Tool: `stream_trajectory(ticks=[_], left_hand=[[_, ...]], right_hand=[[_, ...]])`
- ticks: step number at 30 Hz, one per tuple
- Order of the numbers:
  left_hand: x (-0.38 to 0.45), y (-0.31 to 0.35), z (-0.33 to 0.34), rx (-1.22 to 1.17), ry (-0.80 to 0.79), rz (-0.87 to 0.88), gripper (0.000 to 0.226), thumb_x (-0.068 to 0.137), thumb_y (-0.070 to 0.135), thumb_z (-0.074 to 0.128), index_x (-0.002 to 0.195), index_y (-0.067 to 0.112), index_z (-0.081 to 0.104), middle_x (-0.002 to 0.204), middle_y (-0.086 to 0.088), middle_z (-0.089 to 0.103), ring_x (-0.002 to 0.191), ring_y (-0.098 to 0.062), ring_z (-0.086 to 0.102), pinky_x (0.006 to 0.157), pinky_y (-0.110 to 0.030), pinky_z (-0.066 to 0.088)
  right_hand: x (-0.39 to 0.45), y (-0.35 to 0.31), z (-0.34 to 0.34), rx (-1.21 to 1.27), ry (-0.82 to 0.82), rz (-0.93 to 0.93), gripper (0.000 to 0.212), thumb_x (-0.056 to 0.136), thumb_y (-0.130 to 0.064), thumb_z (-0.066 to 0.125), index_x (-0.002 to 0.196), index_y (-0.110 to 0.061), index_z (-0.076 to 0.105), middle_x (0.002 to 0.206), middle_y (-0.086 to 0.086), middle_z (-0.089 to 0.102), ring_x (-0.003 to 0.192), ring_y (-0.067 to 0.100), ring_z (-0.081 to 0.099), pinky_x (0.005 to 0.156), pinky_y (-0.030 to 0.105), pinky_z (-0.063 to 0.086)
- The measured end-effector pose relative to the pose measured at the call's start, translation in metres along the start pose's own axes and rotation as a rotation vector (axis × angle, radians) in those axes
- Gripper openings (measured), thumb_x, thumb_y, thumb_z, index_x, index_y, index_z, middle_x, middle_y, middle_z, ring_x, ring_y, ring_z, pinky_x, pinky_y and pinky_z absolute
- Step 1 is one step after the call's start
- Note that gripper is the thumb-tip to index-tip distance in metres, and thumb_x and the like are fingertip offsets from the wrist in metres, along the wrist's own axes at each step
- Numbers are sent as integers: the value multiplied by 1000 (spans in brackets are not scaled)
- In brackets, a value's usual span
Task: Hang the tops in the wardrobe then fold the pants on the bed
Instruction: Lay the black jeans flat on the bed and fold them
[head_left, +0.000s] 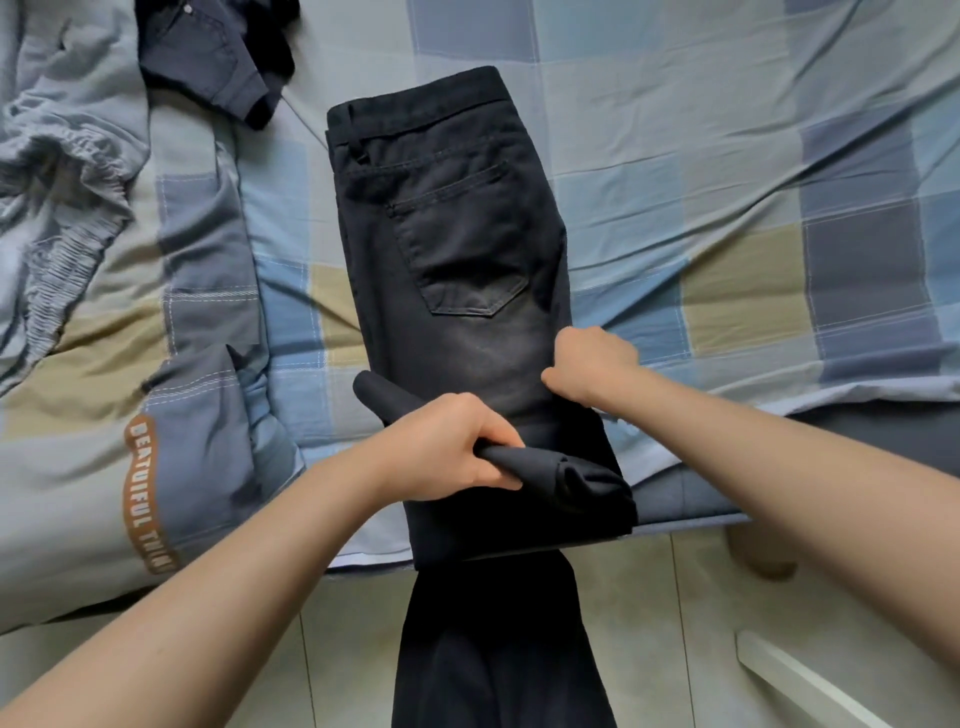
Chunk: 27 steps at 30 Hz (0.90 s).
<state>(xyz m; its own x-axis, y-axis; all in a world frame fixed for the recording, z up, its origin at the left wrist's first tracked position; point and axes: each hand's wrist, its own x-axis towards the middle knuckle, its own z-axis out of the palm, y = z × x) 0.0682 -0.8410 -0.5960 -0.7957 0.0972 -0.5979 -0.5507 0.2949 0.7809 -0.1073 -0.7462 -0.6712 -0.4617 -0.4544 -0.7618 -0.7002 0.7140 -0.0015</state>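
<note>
Black jeans (457, 249) lie lengthwise on the checked bed (727, 208), legs hanging off its edge toward the floor. The left hand (441, 452) clutches bunched leg fabric; the right hand (592, 364), just beyond, pinches the side seam. Lift both grips evenly, keeping seams aligned.

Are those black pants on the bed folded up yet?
Partly: black pants lie doubled lengthwise, legs hanging off the bed; both hands grip the cloth.
</note>
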Motion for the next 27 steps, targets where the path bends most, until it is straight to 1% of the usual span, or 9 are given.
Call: stream_trajectory(ticks=[3, 7, 10, 12, 14, 16, 21, 25, 27], left_hand=[[5, -4, -8, -80, 77, 13, 17, 82, 21, 75, 67, 25, 68, 60, 5, 60, 58, -2, 49, 59, -25, 42], [39, -18, -18, -93, 270, -15, 29, 82, 26, 75, 59, 28, 57, 55, 14, 54, 56, -1, 49, 58, -23, 39], [77, -29, -21, 1, 431, -87, 15, 86, 32, 70, 78, 20, 66, 72, 8, 63, 72, -11, 59, 70, -33, 47], [100, -36, -24, 52, 483, -174, 20, 88, 38, 66, 90, 19, 66, 85, 4, 66, 83, -18, 61, 75, -37, 49], [116, -45, -30, 190, 467, -280, 29, 88, 50, 62, 93, 21, 63, 89, 3, 63, 88, -22, 60, 72, -36, 45], [122, -55, -39, 287, 420, -346, 42, 86, 61, 59, 93, 20, 61, 90, 2, 59, 87, -24, 58, 69, -34, 43], [99, -77, -52, 436, 309, -393, 47, 75, 75, 57, 82, 28, 56, 85, 5, 54, 83, -24, 53, 68, -33, 38], [76, -95, -60, 411, 228, -408, 39, 74, 64, 68, 76, 29, 50, 74, 11, 51, 82, -21, 53, 67, -31, 41], [67, -101, -62, 376, 313, -365, 33, 78, 52, 72, 80, 24, 55, 74, 10, 53, 87, -25, 59, 66, -32, 43]], right_hand=[[12, -14, 3, 249, -266, -17, 59, 93, -61, 38, 74, -7, 54, 84, 9, 64, 75, 26, 58, 69, 32, 45], [32, -1, -8, 645, -576, 122, 88, 85, -79, 9, 123, -16, 56, 119, 8, 65, 101, 22, 60, 74, 35, 44], [46, 27, -10, 828, -783, 139, 100, 77, -86, 1, 120, -19, 62, 115, 3, 67, 107, 19, 59, 88, 40, 42], [53, 39, -4, 907, -825, 129, 98, 75, -87, 3, 100, -15, 64, 91, 3, 62, 87, 18, 57, 86, 38, 44], [54, 42, 2, 988, -792, 130, 87, 76, -87, 9, 75, -19, 62, 68, 2, 47, 61, 16, 48, 68, 32, 43], [49, 46, 9, 1021, -714, 114, 80, 79, -85, 20, 69, -23, 68, 66, -1, 57, 55, 14, 55, 64, 29, 45], [25, 53, 14, 935, -673, -115, 66, 73, -88, 35, 109, -42, 66, 102, -14, 71, 85, 8, 69, 71, 25, 52], [18, 53, 14, 731, -372, -193, 30, 99, -38, 43, 101, -18, 64, 98, -1, 70, 93, 16, 62, 80, 37, 51], [20, 55, 8, 399, -216, -193, 32, 101, -40, 38, 93, -16, 58, 102, 4, 67, 99, 25, 60, 85, 42, 48]])
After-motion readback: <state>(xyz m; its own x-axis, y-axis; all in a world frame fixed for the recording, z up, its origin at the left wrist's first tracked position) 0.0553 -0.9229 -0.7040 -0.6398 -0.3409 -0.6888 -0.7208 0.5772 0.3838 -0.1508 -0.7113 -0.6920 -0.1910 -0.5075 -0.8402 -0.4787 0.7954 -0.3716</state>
